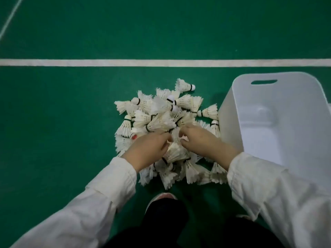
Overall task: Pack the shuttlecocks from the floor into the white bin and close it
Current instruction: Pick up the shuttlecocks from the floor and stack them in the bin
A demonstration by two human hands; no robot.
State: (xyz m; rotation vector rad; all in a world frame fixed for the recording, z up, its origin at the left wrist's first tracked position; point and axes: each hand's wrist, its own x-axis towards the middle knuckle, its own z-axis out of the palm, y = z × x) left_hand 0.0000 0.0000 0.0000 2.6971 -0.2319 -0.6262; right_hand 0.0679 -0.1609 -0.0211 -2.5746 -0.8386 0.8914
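The left hand and right hand meet mid-pile, fingers curled round shuttlecocks, probably to scoop a bunch together. The heap is still on the floor. The white bin stands open just beside it at three o'clock, within easy reach. A court line crosses at twelve.

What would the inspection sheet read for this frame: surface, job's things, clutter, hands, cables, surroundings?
Surface: green court floor, a white line running across it beyond the pile.
Job's things: shuttlecocks heaped on the floor; white bin stands open just right of them, no shuttlecock showing in its visible interior, no lid in view.
Clutter: nothing seen.
Hands: left hand and right hand both dug into the near side of the heap, fingers curled round shuttlecocks.
Cables: nothing seen.
Surroundings: second line at the upper left; the person's shoe below the heap.
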